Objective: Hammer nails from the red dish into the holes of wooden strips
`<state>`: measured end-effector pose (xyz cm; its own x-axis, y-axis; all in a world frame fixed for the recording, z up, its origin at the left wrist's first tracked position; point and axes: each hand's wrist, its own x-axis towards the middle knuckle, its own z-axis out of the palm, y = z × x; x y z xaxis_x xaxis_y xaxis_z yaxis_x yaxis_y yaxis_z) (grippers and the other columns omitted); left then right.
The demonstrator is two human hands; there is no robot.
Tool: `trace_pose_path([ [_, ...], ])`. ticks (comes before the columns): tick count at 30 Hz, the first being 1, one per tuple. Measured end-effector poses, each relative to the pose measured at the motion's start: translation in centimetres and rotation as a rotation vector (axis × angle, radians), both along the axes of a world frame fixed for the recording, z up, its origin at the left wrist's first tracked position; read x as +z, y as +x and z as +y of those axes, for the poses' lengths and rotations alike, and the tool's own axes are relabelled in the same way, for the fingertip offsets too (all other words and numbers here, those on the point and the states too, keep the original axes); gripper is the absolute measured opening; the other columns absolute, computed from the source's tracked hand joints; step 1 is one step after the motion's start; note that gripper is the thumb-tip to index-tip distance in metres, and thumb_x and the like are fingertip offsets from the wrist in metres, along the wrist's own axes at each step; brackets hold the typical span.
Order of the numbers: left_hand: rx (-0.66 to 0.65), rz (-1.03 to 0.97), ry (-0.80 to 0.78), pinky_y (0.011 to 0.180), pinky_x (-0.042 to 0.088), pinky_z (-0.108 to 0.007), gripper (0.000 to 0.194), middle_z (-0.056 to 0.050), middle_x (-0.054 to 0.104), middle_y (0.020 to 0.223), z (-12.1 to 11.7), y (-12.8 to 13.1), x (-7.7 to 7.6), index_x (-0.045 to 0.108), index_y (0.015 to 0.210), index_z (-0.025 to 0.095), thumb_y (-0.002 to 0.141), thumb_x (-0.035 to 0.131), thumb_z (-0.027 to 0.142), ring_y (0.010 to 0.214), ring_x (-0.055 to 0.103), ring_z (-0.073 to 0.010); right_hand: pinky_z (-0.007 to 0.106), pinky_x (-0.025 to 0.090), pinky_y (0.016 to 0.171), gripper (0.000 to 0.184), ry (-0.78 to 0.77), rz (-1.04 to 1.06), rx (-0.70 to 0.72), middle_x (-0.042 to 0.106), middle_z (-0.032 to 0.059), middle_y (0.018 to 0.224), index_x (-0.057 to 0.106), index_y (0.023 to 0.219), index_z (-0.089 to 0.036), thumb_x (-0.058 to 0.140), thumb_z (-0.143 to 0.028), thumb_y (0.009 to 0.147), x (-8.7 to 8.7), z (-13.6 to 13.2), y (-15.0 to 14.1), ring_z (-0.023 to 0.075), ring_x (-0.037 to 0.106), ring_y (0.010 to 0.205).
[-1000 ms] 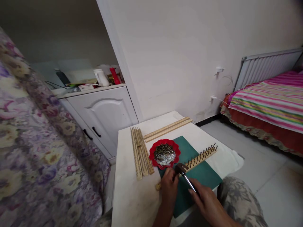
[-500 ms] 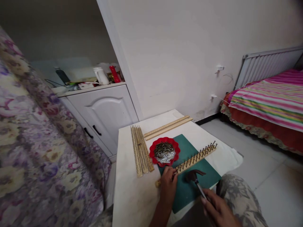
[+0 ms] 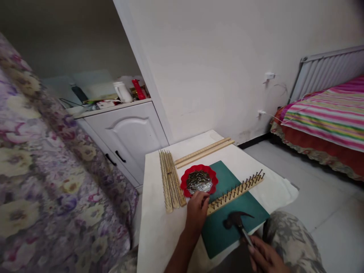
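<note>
The nail-studded wooden strip is lying across the green mat, right of the red bowl; I'm judging it light, stiff, best held by its edges. The right hand is clamping its fingers round the hammer; I can't tell if the left hand is pinching anything.

Table: bowl of nails in the middle, mat at right.
Mat: nailed strip across it; hammer over its near part, in right hand.
Bowl: left hand at its near side, slats left, two battens behind.
Far side: cabinet at left, bed at right.
</note>
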<state>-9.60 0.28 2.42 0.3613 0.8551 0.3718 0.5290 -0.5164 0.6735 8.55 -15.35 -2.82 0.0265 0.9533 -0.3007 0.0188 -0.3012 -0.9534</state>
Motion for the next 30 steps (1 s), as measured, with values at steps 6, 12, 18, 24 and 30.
trace_pose_path([
  [6,-0.207,0.228,0.037,0.076,0.043,-0.030,0.013,-0.005,0.062,0.088,1.2,2.2,1.3,0.064,0.088,0.021,0.082,0.052,0.020,0.087,0.055,-0.0193,0.020,0.025,0.038,0.056,0.076,-0.050,-0.020,0.044,-0.0063,0.050,0.058,0.094,-0.015,0.041,-0.066,0.078,-0.1,0.2,-0.2,0.0092,0.036,0.040],
  [12,-0.158,0.146,0.040,0.080,0.045,-0.033,0.023,-0.007,0.062,0.092,0.9,1.9,1.1,0.063,0.093,0.021,0.088,0.041,0.019,0.090,0.056,-0.0193,0.021,0.030,0.040,0.053,0.112,-0.090,-0.001,0.045,-0.0057,0.050,0.059,0.090,-0.018,0.038,-0.065,0.079,0.5,0.3,0.1,0.0116,0.040,0.043],
  [18,-0.156,0.157,0.015,0.082,0.048,-0.034,0.026,-0.008,0.064,0.098,0.9,0.1,-0.1,0.062,0.099,0.021,0.088,0.039,0.019,0.092,0.059,-0.0198,0.021,0.029,0.039,0.053,0.094,-0.082,0.005,0.044,-0.0064,0.050,0.058,0.089,-0.018,0.037,-0.065,0.080,0.7,0.4,0.1,0.0110,0.038,0.040],
  [24,-0.081,0.161,0.091,0.094,0.045,-0.037,0.032,-0.010,0.060,0.115,-1.2,-0.9,-2.9,0.056,0.112,0.019,0.087,0.037,0.015,0.109,0.054,-0.0196,0.021,0.025,0.038,0.052,0.069,-0.029,-0.022,0.043,-0.0082,0.049,0.055,0.090,-0.019,0.039,-0.067,0.077,0.4,0.2,-0.3,0.0091,0.033,0.034],
  [30,0.019,0.219,0.116,0.092,0.047,-0.041,0.033,-0.010,0.061,0.113,-2.2,-1.9,-4.8,0.056,0.113,0.019,0.083,0.044,0.017,0.106,0.056,-0.0220,0.020,0.023,0.041,0.050,0.051,-0.007,-0.089,0.042,-0.0081,0.047,0.056,0.084,-0.020,0.044,-0.067,0.075,0.6,-0.2,-0.2,0.0102,0.034,0.038],
])
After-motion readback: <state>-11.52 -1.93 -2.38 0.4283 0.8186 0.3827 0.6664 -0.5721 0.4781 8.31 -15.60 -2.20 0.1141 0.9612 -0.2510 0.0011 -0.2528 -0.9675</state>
